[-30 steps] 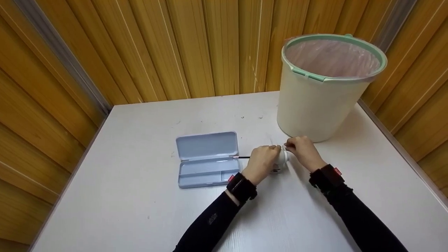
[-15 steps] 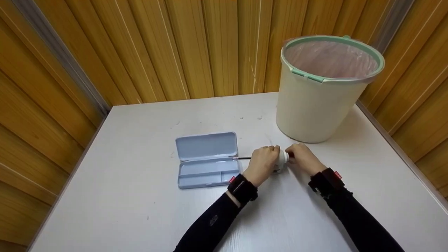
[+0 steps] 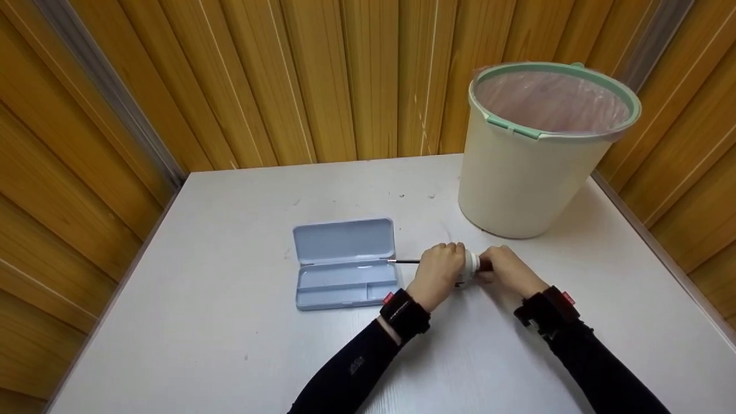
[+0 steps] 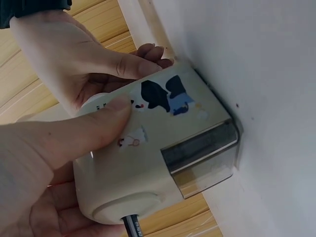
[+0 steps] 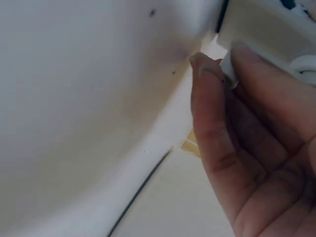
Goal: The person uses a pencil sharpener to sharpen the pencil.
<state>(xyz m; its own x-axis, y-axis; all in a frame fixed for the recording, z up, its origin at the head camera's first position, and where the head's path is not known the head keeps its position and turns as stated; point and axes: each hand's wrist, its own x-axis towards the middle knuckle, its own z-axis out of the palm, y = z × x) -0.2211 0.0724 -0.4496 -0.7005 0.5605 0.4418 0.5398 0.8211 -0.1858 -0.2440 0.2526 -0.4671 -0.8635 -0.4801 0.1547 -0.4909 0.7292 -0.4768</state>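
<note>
A white hand-crank pencil sharpener [image 3: 471, 265] stands on the table, partly hidden by my left hand [image 3: 439, 269]. In the left wrist view the sharpener [image 4: 163, 123] shows cartoon stickers and a clear shavings drawer [image 4: 210, 173]. My left thumb lies across its body, with fingers round the other side. A dark pencil [image 3: 407, 261] sticks out of its left end. At the opposite end, my right hand [image 3: 510, 271] pinches the small white crank knob [image 5: 228, 73] between thumb and fingers. A light blue pencil case [image 3: 344, 241] lies opened flat, left of my hands.
A cream waste bin [image 3: 512, 195] with a green rim and a pinkish liner stands behind my right hand. The white table [image 3: 230, 230] meets yellow wood-look walls [image 3: 322, 86] at the back and sides. Small dark specks dot the tabletop.
My right hand has moved down from above the sharpener's crank end to a lower position, holding the knob. My left hand stays on the sharpener, and the view has shifted slightly.
</note>
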